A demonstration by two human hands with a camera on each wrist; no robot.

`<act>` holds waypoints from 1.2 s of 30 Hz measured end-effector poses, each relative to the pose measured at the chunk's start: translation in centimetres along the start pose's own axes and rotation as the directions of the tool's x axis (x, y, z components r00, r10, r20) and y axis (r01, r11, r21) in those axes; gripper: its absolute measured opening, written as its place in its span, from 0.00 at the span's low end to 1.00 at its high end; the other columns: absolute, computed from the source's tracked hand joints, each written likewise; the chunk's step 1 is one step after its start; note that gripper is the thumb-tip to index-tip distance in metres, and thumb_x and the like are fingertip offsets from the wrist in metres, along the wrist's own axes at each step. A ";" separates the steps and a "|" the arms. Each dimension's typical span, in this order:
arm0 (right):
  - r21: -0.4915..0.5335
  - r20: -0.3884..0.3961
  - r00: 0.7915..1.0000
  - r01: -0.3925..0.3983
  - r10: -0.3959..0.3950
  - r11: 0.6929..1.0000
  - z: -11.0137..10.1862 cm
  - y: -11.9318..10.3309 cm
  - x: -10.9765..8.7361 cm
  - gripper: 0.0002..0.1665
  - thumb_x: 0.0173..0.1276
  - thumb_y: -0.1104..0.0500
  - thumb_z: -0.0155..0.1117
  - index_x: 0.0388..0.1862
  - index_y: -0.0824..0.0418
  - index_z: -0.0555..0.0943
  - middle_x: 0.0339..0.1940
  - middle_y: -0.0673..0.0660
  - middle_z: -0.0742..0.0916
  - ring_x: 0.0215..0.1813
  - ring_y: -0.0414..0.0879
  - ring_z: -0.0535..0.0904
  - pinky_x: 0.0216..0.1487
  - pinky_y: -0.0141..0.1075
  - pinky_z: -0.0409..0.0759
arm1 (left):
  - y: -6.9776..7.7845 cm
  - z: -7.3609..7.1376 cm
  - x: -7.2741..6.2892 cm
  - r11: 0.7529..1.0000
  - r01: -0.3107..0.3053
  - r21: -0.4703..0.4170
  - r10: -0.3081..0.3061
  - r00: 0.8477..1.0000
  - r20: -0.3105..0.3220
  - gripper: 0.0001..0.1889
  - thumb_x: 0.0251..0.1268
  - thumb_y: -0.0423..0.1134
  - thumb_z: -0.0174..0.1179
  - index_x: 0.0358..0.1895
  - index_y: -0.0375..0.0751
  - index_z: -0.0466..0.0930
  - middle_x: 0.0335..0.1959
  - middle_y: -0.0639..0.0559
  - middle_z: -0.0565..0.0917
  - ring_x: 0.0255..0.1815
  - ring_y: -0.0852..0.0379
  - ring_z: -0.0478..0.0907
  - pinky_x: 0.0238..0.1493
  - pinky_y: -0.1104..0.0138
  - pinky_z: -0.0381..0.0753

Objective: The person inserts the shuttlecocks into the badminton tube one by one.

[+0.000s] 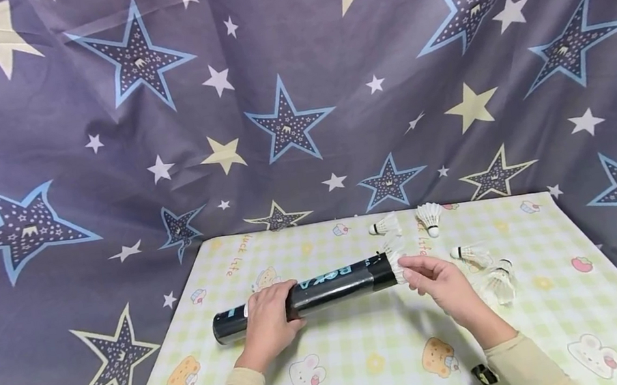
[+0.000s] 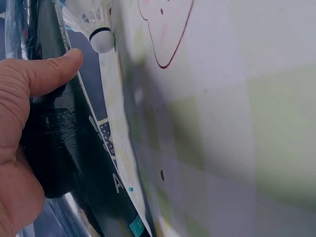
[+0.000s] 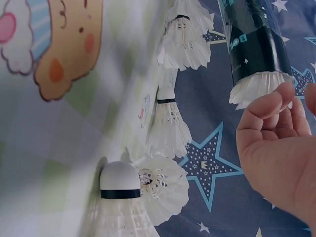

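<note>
My left hand grips a black shuttlecock tube around its left half, holding it tilted slightly up to the right above the table. In the left wrist view the thumb lies along the dark tube wall. At the tube's right mouth, the white feather skirt of a shuttlecock sticks out, its cork hidden inside. My right hand pinches the edge of that skirt with thumb and fingertips, the other fingers curled in the right wrist view.
Several loose shuttlecocks lie on the table: one upright-looking and one on its side at the back, others right of my right hand. A checked cloth covers the table. A star-patterned curtain hangs behind.
</note>
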State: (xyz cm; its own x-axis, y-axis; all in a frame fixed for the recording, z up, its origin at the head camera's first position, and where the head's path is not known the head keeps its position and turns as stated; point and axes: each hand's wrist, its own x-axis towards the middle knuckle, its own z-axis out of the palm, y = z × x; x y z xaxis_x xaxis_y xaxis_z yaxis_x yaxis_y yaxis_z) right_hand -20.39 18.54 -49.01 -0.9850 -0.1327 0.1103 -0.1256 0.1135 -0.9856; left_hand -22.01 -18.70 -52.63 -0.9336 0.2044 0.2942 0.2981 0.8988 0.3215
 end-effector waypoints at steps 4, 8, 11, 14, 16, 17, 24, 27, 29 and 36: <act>0.029 0.026 1.000 0.008 -0.009 1.000 0.4 0.2 -0.1 0.22 0.79 0.62 0.66 0.65 0.75 0.79 0.41 0.40 0.91 0.37 0.35 0.83 0.39 0.29 0.82 | 0.2 0.1 -0.1 1.000 0.004 -0.003 -0.004 1.000 -0.003 0.44 0.48 0.44 0.87 0.72 0.52 0.78 0.68 0.49 0.84 0.71 0.44 0.78 0.78 0.43 0.66; 0.061 0.026 1.000 0.002 -0.004 0.998 0.8 0.4 -0.1 0.18 0.77 0.64 0.67 0.57 0.75 0.75 0.35 0.39 0.90 0.34 0.36 0.82 0.37 0.29 0.80 | 0.4 0.1 -0.1 1.000 0.004 -0.015 -0.004 1.000 -0.014 0.44 0.47 0.44 0.87 0.72 0.51 0.78 0.68 0.49 0.84 0.71 0.43 0.78 0.78 0.42 0.66; 0.094 0.026 1.000 0.001 -0.004 0.996 1.1 0.5 -0.1 0.17 0.76 0.66 0.68 0.55 0.72 0.72 0.35 0.38 0.90 0.33 0.36 0.82 0.37 0.28 0.80 | 0.5 0.0 -0.1 1.000 0.004 -0.026 -0.005 1.000 -0.022 0.44 0.47 0.43 0.87 0.72 0.50 0.78 0.68 0.48 0.85 0.71 0.43 0.78 0.77 0.42 0.66; 0.114 0.048 0.999 -0.001 -0.005 0.994 1.5 0.5 -0.1 0.20 0.75 0.67 0.67 0.60 0.72 0.71 0.36 0.38 0.90 0.32 0.35 0.82 0.37 0.28 0.82 | 0.8 0.0 0.0 0.999 0.000 -0.036 -0.001 0.999 -0.033 0.45 0.46 0.43 0.88 0.72 0.50 0.78 0.67 0.48 0.85 0.70 0.43 0.79 0.77 0.43 0.67; 0.117 0.070 0.998 -0.004 -0.004 0.993 1.7 0.5 -0.1 0.23 0.76 0.67 0.68 0.63 0.72 0.71 0.36 0.38 0.90 0.32 0.35 0.82 0.38 0.28 0.83 | 0.9 0.0 0.0 0.999 -0.009 -0.034 0.007 0.999 -0.048 0.45 0.45 0.44 0.88 0.72 0.49 0.78 0.67 0.48 0.85 0.69 0.43 0.79 0.76 0.44 0.68; 0.114 0.083 0.997 -0.007 -0.002 0.993 1.9 0.5 -0.1 0.23 0.76 0.66 0.68 0.63 0.72 0.71 0.36 0.39 0.90 0.32 0.35 0.82 0.39 0.29 0.83 | 1.1 0.0 0.0 0.999 -0.010 -0.035 0.008 0.999 -0.052 0.45 0.45 0.45 0.88 0.72 0.49 0.78 0.67 0.48 0.85 0.69 0.43 0.79 0.76 0.44 0.68; 0.091 0.143 0.990 -0.032 0.019 0.995 2.5 0.3 -0.2 0.26 0.75 0.63 0.70 0.66 0.74 0.76 0.41 0.44 0.91 0.33 0.36 0.81 0.39 0.30 0.84 | 1.8 0.0 0.0 0.999 -0.036 -0.028 0.034 0.996 -0.080 0.45 0.44 0.45 0.89 0.71 0.49 0.79 0.66 0.50 0.86 0.69 0.44 0.79 0.74 0.46 0.69; 0.042 0.179 0.983 -0.042 0.034 0.998 2.6 0.2 -0.3 0.26 0.75 0.61 0.71 0.65 0.74 0.77 0.37 0.47 0.89 0.34 0.37 0.82 0.41 0.31 0.86 | 2.0 0.2 0.0 0.998 -0.061 -0.010 0.060 0.993 -0.100 0.45 0.42 0.45 0.89 0.70 0.49 0.79 0.65 0.50 0.86 0.68 0.44 0.80 0.73 0.45 0.70; 0.013 0.220 0.975 -0.043 0.039 0.999 2.6 0.1 -0.4 0.26 0.76 0.60 0.70 0.64 0.76 0.77 0.35 0.48 0.86 0.35 0.38 0.82 0.42 0.33 0.86 | 2.0 0.3 -0.1 0.997 -0.078 0.007 0.078 0.990 -0.113 0.45 0.41 0.45 0.89 0.69 0.49 0.80 0.64 0.50 0.87 0.67 0.45 0.80 0.72 0.45 0.71; -0.012 0.290 0.955 -0.058 0.059 0.998 2.2 0.3 -0.5 0.28 0.77 0.58 0.70 0.66 0.76 0.76 0.38 0.49 0.87 0.37 0.40 0.85 0.45 0.33 0.87 | 2.0 0.6 -0.3 0.997 -0.078 0.027 0.080 0.991 -0.105 0.45 0.42 0.46 0.89 0.69 0.51 0.80 0.64 0.53 0.87 0.68 0.47 0.80 0.74 0.48 0.70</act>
State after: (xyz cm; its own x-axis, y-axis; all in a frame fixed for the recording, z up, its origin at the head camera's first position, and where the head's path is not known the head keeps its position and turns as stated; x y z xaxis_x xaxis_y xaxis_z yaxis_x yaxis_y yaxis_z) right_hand -19.65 16.47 -49.63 -0.9141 -0.4053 0.0100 -0.0696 0.1326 -0.9887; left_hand -21.28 -16.79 -52.58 -0.8809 0.2338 0.4116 0.3642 0.8902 0.2736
